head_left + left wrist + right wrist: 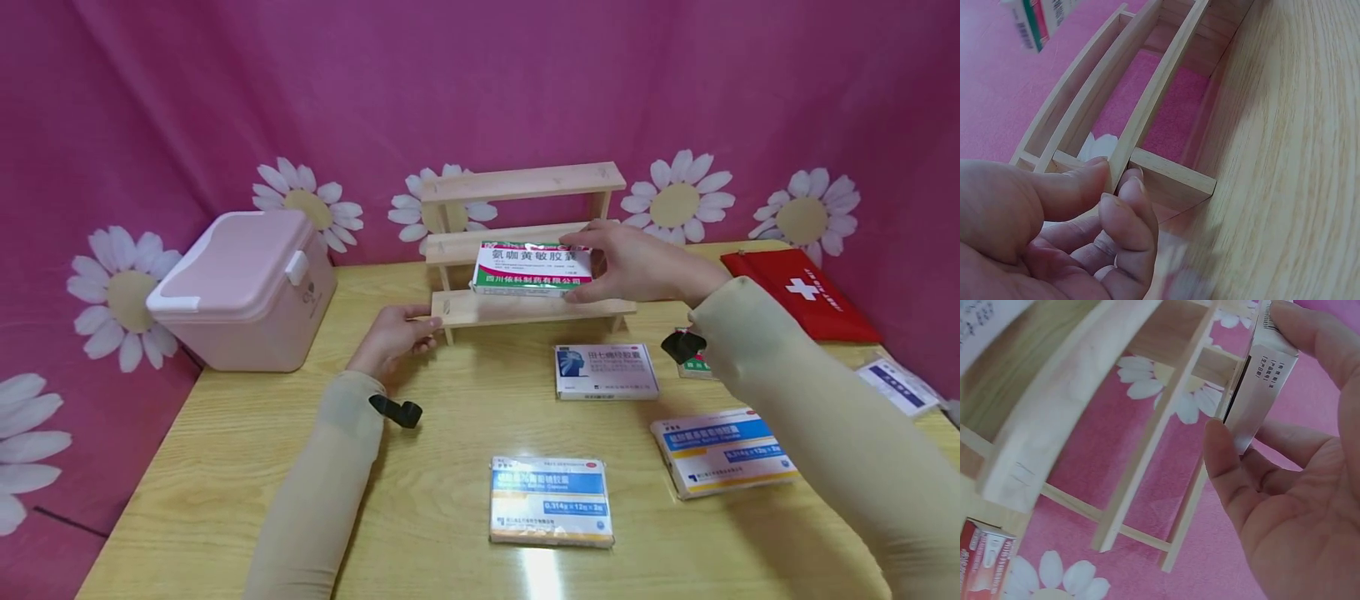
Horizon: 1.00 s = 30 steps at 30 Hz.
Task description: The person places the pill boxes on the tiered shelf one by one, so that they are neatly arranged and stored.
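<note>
A green, white and magenta medicine box (534, 268) is held by its right end in my right hand (637, 262), thumb below and fingers above. It overlaps the lower and middle tiers of a three-tier wooden shelf (525, 182) in the head view. In the right wrist view the white end of the medicine box (1260, 387) shows between thumb and fingers. My left hand (397, 333) pinches the left end of the lowest board; the left wrist view shows thumb and fingertips on the board's edge (1119, 164).
A pink lidded box (247, 292) stands at left. On the table (420, 500) lie a lilac medicine box (606, 372), two blue-and-white medicine boxes (551, 502), a partly hidden green box (696, 367), a red first aid pouch (806, 296) and a white packet (897, 385).
</note>
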Tool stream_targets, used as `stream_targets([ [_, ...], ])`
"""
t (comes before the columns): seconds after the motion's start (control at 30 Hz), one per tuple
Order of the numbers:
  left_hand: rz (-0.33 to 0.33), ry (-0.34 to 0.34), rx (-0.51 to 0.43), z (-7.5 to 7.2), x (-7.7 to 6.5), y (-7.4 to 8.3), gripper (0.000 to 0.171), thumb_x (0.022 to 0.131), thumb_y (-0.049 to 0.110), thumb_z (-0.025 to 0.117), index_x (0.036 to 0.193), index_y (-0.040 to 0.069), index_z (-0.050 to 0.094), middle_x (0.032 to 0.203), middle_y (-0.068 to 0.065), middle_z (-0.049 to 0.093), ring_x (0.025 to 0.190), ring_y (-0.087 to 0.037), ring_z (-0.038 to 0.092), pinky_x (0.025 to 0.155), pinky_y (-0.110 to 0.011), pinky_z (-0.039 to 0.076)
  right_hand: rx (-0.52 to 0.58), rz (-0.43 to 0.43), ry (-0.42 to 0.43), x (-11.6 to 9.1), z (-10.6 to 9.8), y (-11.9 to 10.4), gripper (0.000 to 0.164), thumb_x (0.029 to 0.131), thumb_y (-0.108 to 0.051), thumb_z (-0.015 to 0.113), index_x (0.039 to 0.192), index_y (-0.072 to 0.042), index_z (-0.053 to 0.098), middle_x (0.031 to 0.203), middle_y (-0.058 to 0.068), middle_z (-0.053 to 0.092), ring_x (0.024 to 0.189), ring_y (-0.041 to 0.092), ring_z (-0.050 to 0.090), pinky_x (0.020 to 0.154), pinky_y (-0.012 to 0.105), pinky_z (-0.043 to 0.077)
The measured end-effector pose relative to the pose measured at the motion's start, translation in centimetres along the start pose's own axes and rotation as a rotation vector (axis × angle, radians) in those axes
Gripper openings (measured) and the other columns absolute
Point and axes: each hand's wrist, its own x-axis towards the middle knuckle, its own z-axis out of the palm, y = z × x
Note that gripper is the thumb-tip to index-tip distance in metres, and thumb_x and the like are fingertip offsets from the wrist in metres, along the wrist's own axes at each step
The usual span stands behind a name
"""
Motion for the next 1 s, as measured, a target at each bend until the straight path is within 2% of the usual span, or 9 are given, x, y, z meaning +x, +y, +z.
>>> stream_targets([
  [0.13,0.019,0.000,0.014,0.0,0.0,0.0,0.045,0.099,0.013,0.062,0.142,0.003,0.051,0.108,-0.014,0.066,0.071,-0.013,0.060,0.060,-0.020,0.050,-0.001,0.009,-0.011,0.9,-0.8,-0.2,0.084,0.082,-0.037,0.082,0.151,-0.010,0.042,0.129,0.012,0.049,0.100,0.027,0.054,0.081,0.039,0.052],
  [0.27,0.010,-0.004,0.016,0.0,0.1,0.1,0.044,0.099,0.012,0.062,0.140,0.002,0.051,0.108,-0.014,0.066,0.072,-0.013,0.061,0.059,-0.020,0.050,-0.012,-0.019,-0.013,2.1,-1.3,-0.1,0.082,0.083,-0.037,0.081,0.149,-0.008,0.044,0.123,0.013,0.051,0.098,0.027,0.055,0.083,0.041,0.051],
  [0.47,0.011,-0.009,-0.009,-0.2,0.1,0.1,0.042,0.099,0.010,0.061,0.139,-0.001,0.052,0.106,-0.015,0.067,0.071,-0.013,0.061,0.059,-0.020,0.050,-0.052,-0.092,0.014,4.6,-2.0,0.0,0.077,0.082,-0.034,0.082,0.145,-0.005,0.049,0.103,0.011,0.055,0.088,0.024,0.053,0.074,0.036,0.045],
  [0.57,0.012,-0.010,-0.013,-0.2,0.1,0.0,0.041,0.099,0.010,0.061,0.138,0.000,0.053,0.105,-0.015,0.067,0.071,-0.013,0.061,0.060,-0.020,0.050,-0.081,-0.108,0.025,5.9,-2.6,-0.2,0.076,0.082,-0.034,0.082,0.145,-0.006,0.050,0.102,0.011,0.056,0.089,0.024,0.051,0.073,0.035,0.043],
  [0.8,0.005,-0.008,0.015,-0.2,0.0,-0.2,0.038,0.099,0.010,0.062,0.135,0.001,0.055,0.104,-0.014,0.067,0.072,-0.014,0.061,0.061,-0.021,0.050,-0.051,-0.032,-0.027,8.6,-3.6,-1.2,0.082,0.082,-0.039,0.081,0.149,-0.011,0.045,0.101,0.011,0.056,0.089,0.024,0.051,0.073,0.036,0.042],
  [1.0,0.031,-0.017,0.005,-0.2,-0.1,-0.3,0.039,0.099,0.009,0.061,0.135,-0.002,0.054,0.103,-0.015,0.067,0.072,-0.014,0.060,0.061,-0.021,0.049,-0.015,-0.058,-0.047,11.0,-4.3,-1.8,0.083,0.082,-0.040,0.081,0.150,-0.010,0.043,0.094,0.009,0.064,0.082,0.022,0.055,0.068,0.034,0.043],
])
